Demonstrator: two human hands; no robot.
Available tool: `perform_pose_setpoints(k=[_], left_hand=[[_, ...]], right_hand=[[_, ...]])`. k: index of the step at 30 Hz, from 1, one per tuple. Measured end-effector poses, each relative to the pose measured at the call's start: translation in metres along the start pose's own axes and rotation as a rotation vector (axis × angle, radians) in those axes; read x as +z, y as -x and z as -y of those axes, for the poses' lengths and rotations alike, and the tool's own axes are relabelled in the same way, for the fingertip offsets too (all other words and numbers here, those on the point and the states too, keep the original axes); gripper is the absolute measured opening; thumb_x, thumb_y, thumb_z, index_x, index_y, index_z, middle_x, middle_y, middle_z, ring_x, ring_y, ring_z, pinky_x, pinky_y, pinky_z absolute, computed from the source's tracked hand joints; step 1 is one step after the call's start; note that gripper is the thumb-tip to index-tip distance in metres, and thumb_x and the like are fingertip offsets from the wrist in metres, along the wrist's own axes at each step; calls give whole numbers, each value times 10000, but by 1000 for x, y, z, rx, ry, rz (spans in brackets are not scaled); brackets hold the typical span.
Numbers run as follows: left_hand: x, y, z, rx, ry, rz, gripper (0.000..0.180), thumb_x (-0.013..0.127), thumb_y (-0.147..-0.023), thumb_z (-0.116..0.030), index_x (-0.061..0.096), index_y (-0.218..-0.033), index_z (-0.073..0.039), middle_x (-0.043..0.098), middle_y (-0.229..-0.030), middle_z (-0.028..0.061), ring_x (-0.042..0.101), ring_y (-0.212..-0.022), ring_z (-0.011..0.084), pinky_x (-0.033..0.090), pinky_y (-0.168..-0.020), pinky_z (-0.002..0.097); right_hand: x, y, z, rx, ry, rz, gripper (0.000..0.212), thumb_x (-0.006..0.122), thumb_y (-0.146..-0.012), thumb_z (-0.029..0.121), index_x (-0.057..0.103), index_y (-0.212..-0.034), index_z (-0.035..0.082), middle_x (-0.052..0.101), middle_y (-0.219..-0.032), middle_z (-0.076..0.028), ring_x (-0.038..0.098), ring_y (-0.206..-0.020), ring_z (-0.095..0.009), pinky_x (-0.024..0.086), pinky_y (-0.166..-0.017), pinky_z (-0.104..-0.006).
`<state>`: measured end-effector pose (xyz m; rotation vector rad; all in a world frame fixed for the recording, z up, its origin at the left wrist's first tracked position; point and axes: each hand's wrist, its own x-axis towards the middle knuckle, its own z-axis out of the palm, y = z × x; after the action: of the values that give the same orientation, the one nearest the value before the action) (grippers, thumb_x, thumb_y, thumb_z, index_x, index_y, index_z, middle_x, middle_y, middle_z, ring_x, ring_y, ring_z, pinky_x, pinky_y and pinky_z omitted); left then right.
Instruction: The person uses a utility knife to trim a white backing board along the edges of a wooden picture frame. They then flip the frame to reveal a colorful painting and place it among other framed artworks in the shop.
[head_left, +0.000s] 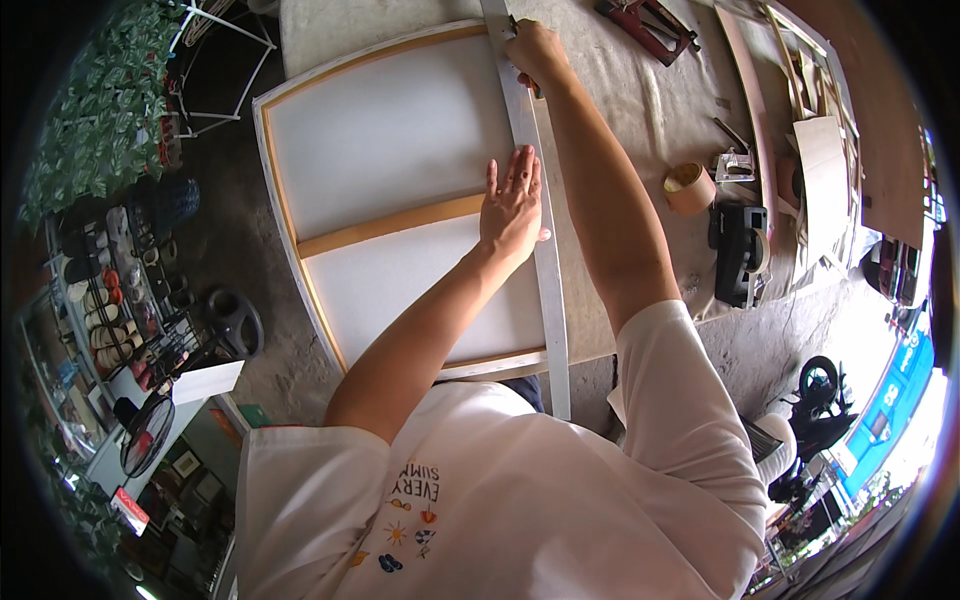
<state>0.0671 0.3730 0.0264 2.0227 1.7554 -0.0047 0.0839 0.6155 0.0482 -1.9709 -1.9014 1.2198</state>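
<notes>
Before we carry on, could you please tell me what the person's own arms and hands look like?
The left hand and right hand are ungloved, and no watch or bracelet shows. Loose, short white sleeves leave both forearms uncovered.

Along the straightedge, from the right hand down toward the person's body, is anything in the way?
Yes: the left hand lies partly over the straightedge, its fingers on it, below the right hand. From there down to the shirt, nothing visible covers it.
</notes>
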Motion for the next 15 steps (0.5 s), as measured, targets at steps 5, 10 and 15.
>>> perform_pose_setpoints(k=[5, 10, 15], left_hand=[[0, 2, 0, -15, -20, 10, 1195, 839, -709, -467, 160, -1551, 42, 97, -1654, 178, 112, -1537, 292, 99, -1235, 548], [1, 2, 1, 0, -8, -2, 1192, 838, -706, -471, 167, -1551, 35, 106, -1654, 173, 124, -1535, 291, 119, -1231, 550], [3, 4, 4, 40, -2, -82, 1123, 843, -702, -468, 263, -1525, 29, 178, -1631, 188, 195, -1514, 311, 187, -1203, 581]], right_hand=[[5, 21, -9, -6, 5, -22, 257, 473, -923, 84, 679, -1071, 41, 715, -773, -175, 720, -598, -277, 598, -532, -373], [19, 47, -42, -64, -14, -60, 230, 515, -879, 83, 645, -1061, 28, 672, -669, -158, 675, -507, -246, 545, -451, -378], [34, 73, -74, -32, -14, -116, 282, 514, -887, 148, 674, -1110, 79, 689, -994, -290, 667, -985, -456, 540, -852, -531]])
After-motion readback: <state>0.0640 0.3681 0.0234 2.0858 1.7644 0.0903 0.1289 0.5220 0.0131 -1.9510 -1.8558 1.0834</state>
